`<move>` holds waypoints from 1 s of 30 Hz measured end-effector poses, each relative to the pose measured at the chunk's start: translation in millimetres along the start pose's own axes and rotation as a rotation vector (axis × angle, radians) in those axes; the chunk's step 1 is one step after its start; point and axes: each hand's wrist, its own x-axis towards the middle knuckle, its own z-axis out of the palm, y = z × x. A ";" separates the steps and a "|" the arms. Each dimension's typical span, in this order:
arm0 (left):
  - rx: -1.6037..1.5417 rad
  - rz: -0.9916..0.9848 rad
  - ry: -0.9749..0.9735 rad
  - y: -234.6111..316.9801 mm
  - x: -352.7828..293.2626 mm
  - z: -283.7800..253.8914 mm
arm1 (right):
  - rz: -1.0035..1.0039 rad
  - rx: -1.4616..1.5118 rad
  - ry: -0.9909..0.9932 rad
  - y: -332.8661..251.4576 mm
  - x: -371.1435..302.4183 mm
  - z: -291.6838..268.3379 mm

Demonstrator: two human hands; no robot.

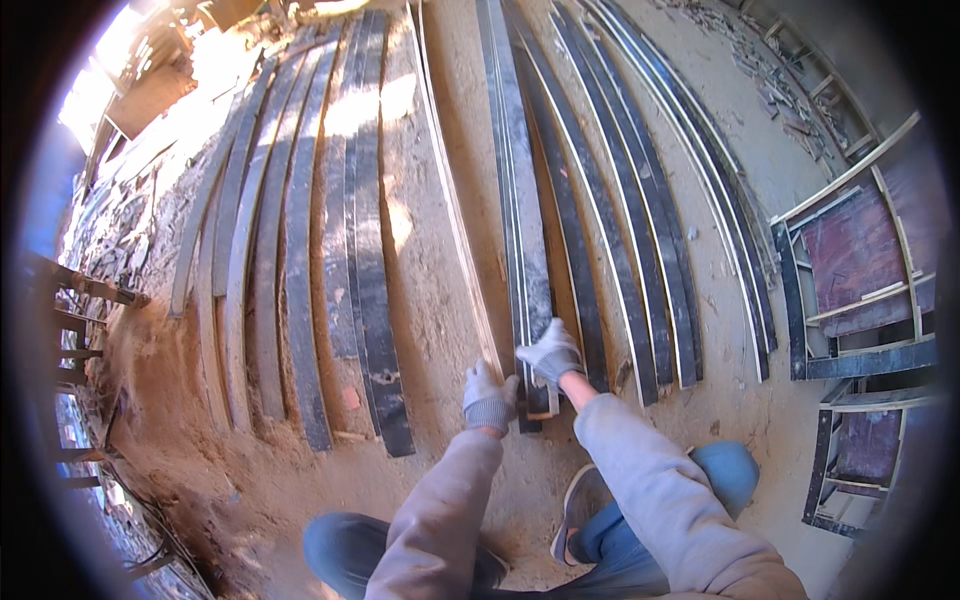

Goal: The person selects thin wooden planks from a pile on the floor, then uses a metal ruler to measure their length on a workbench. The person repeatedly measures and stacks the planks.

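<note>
My left hand (489,397), in a grey knit glove, is closed around the near end of a long, thin board (447,170) with a pale wooden edge. This board runs away from me toward the far side. To its right, my gloved right hand (550,354) grips the near end of a stack of long dark planks (515,200), its thumb toward the left. Pale edges show along this stack. The palm sides of both hands are hidden.
More dark planks (372,250) lie lengthwise on the dirt ground to the left, and further dark planks (620,200) to the right. Framed panels (860,260) stand at the far right. Wood scraps (790,110) litter the back right. My shoe (580,510) is close by.
</note>
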 end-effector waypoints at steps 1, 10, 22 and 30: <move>-0.011 0.010 0.042 -5.6 -0.5 0.6 | 0.017 0.252 -0.088 11.1 3.2 -3.0; -1.052 0.000 -0.064 -28.4 1.6 -2.1 | 0.061 1.223 -0.543 88.1 2.9 -51.4; -1.322 -0.378 -0.718 28.1 -27.1 -20.6 | -0.031 1.394 -0.868 70.5 -9.1 -69.8; -1.324 -0.136 -0.630 42.0 -35.4 3.4 | -0.079 0.978 -0.583 64.9 -12.2 -58.4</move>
